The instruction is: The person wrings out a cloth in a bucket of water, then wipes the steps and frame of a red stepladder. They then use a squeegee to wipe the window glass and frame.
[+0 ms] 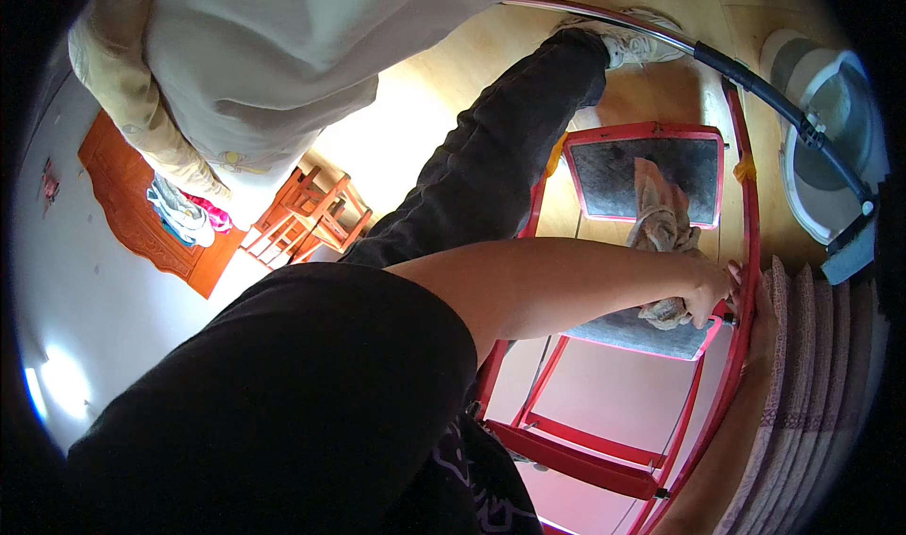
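My left hand (704,291), at the end of a bare forearm under a black sleeve, grips a crumpled, dirty grey-beige cloth (662,231). The hand is close to the right end of a dark tread (630,330) on a red metal stepladder (747,202). Part of the cloth extends over another dark tread (609,174) with a pink-red rim. Fingers of my right hand (736,284) curl around the ladder's right rail. The rail hides most of that hand, and its forearm runs along the rail's outer side.
Another person in a grey top (283,47) stands close by, with a dark trouser leg (495,146) beside the ladder. A flat mop (750,75) arcs across a white bucket (793,174). A patterned curtain (786,393) hangs at right. Wooden chairs (311,216) stand farther off.
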`<state>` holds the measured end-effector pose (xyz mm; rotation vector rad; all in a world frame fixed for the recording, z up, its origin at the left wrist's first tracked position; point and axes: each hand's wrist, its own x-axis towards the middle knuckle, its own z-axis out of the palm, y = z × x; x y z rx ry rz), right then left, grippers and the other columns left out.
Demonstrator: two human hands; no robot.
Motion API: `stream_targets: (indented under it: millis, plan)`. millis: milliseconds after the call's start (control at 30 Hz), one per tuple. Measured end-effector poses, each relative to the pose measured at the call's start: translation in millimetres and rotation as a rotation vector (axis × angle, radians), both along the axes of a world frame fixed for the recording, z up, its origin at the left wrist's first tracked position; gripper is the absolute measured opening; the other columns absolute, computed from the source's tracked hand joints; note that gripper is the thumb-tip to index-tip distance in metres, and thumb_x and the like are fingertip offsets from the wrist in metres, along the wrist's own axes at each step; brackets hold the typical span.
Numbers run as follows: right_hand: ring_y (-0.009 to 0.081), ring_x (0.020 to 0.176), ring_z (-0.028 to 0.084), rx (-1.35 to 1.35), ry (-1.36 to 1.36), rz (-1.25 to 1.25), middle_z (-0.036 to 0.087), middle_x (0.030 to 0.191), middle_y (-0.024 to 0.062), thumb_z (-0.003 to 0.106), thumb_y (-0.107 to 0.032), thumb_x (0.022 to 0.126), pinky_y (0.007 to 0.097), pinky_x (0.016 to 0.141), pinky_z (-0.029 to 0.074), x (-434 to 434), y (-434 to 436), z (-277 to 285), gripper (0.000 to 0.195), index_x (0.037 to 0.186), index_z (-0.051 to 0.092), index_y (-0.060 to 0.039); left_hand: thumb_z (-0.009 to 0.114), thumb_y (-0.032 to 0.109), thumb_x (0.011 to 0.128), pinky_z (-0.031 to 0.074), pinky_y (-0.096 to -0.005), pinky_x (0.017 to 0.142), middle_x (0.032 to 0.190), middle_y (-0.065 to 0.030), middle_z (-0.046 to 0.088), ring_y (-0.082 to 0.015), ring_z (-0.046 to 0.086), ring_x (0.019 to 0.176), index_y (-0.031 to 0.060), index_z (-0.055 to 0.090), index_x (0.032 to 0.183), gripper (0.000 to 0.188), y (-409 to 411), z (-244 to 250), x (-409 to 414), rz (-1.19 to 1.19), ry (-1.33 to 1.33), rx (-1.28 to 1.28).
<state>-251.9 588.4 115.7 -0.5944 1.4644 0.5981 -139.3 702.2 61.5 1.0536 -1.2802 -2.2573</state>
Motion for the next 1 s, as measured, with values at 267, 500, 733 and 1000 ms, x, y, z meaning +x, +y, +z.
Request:
stream_targets:
  millis: [267, 500, 733, 1000]
  plan:
    - [0.0085, 0.073, 0.052, -0.039, 0.102, 0.044, 0.058, 0.092, 0.0042, 0.039, -0.039, 0.092, 0.0205, 0.066, 0.041, 7, 4, 4, 0.045, 0.116, 0.051, -0.0026, 0.062, 0.018, 0.055, 0.045, -0.0376, 0.081, 0.103, -0.0096, 0.061, -0.0289, 0.057, 0.096, 0.0162, 0.058, 0.109, 0.054, 7, 4, -10, 0.223, 0.048, 0.019]
    - [0.0069, 0.062, 0.047, -0.012, 0.031, 0.032, 0.055, 0.078, 0.0008, 0.038, -0.041, 0.092, 0.0184, 0.060, 0.038, -2, 1, 0, 0.047, 0.111, 0.054, -0.0015, 0.059, 0.014, 0.055, 0.044, -0.0360, 0.083, 0.107, -0.0068, 0.060, -0.0270, 0.055, 0.100, 0.0176, 0.057, 0.111, 0.056, 5, 9, -7, 0.237, 0.018, 0.031]
    - [0.0065, 0.062, 0.045, -0.105, 0.164, 0.099, 0.054, 0.077, -0.0008, 0.036, -0.043, 0.093, 0.0187, 0.057, 0.037, 18, 7, 6, 0.047, 0.109, 0.056, -0.0032, 0.059, 0.014, 0.055, 0.045, -0.0358, 0.082, 0.108, -0.0056, 0.059, -0.0255, 0.055, 0.100, 0.0184, 0.057, 0.111, 0.056, 2, 12, -3, 0.211, 0.048, 0.096]
    - [0.0055, 0.066, 0.048, -0.098, 0.094, 0.114, 0.055, 0.080, -0.0015, 0.039, -0.039, 0.093, 0.0205, 0.062, 0.040, 5, 2, 8, 0.042, 0.110, 0.056, -0.0047, 0.061, 0.017, 0.053, 0.047, -0.0378, 0.076, 0.099, -0.0107, 0.062, -0.0288, 0.058, 0.091, 0.0180, 0.055, 0.113, 0.060, -2, 3, -17, 0.131, 0.021, 0.063]
